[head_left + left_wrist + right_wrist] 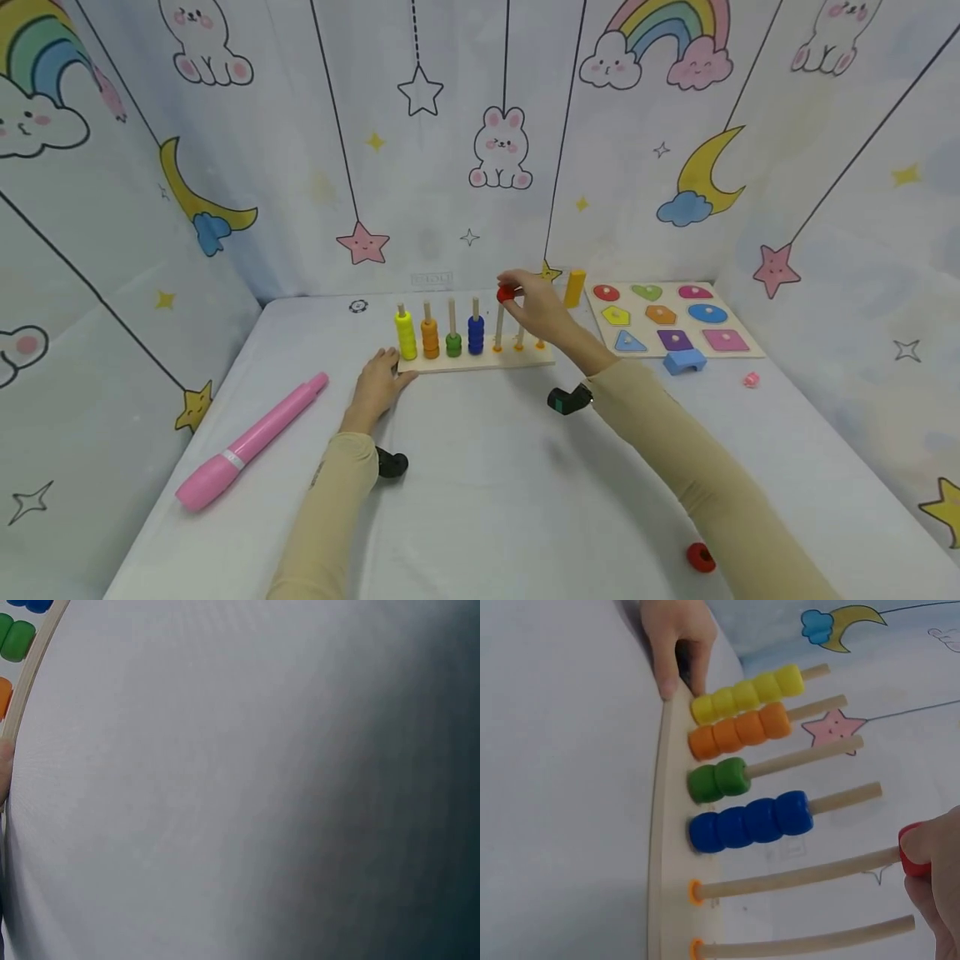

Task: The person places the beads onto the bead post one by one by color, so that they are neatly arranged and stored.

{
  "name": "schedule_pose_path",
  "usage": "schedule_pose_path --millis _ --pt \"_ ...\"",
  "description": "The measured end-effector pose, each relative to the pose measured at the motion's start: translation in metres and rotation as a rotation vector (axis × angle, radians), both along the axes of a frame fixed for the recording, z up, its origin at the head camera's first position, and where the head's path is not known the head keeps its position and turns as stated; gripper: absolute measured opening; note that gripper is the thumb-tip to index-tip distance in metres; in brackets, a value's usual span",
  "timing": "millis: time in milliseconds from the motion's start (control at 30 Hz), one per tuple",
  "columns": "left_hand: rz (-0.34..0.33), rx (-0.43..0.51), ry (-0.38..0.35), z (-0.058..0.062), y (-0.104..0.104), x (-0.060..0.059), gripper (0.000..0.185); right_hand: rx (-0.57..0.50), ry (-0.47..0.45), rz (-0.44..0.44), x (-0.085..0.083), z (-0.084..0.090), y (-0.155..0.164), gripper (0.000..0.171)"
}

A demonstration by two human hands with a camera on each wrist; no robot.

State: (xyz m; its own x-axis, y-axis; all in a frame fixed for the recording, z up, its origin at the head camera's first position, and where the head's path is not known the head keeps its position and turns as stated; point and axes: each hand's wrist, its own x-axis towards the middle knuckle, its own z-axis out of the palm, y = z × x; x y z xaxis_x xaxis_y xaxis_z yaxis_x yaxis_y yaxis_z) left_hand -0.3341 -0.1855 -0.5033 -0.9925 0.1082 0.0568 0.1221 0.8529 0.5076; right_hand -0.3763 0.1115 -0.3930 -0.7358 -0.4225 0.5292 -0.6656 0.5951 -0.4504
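A wooden peg board (pixel 480 361) stands toward the back of the table. Its pegs carry stacks of yellow beads (pixel 406 335), orange beads (pixel 430 339), two green beads (pixel 453 345) and blue beads (pixel 476 335). My left hand (pixel 374 390) holds the board's left end, thumb and finger on either side of it in the right wrist view. Between thumb and fingers, my right hand (pixel 542 310) pinches a red bead (pixel 912 851) at the top of the fifth peg (pixel 810 876). Below the bead that peg is bare. The right hand and forearm partly cover the last pegs.
A shape puzzle board (pixel 675 321) lies at the back right, near a yellow block (pixel 574 288) and a blue arch block (pixel 685 361). Another red bead (pixel 701 557) lies by the right sleeve. On the left rests a pink wand-like toy (pixel 251 442). A small pink piece (pixel 752 380) sits farther right.
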Motion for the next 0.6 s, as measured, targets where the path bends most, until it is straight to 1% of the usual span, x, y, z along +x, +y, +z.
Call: schedule_pose_path --millis 67,200,333,433,500,600 --pt "0.003 0.001 -0.001 0.000 0.000 0.000 0.067 0.034 -0.010 -0.020 -0.004 0.000 -0.003 0.037" --pt "0.003 -0.007 0.000 0.000 0.001 -0.001 0.067 0.060 -0.023 -0.034 -0.009 -0.002 -0.004 0.038" --pt "-0.008 -0.023 -0.018 -0.004 0.003 -0.002 0.068 0.053 -0.034 -0.050 -0.006 -0.006 0.001 0.040" --pt "-0.012 -0.024 -0.011 -0.004 0.003 -0.004 0.068 0.001 -0.031 -0.052 -0.003 -0.003 0.009 0.039" --pt "-0.009 -0.022 -0.005 -0.003 0.003 -0.006 0.067 -0.053 -0.021 -0.036 -0.001 0.000 0.019 0.037" --pt "-0.010 -0.012 -0.008 -0.001 0.003 -0.007 0.067 -0.123 -0.033 -0.001 0.011 0.002 0.044 0.034"
